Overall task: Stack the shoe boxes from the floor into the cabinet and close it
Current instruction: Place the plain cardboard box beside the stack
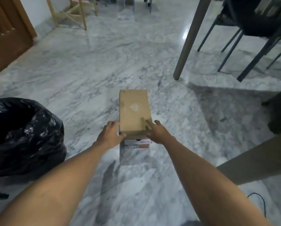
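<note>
We are at the pickup stage: a brown shoe box (134,111) lies on the marble floor (87,70) at centre frame. Our left hand (109,136) cups its near left corner, our right hand (156,132) rests spread-fingered on the near right edge; neither has closed round it. No cabinet shows, so stacking and closing seem left.

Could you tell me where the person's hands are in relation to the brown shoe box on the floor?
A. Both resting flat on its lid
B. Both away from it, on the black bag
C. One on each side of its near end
C: the left hand is at the left side and the right hand at the right side of the shoe box, at its near end.
</note>
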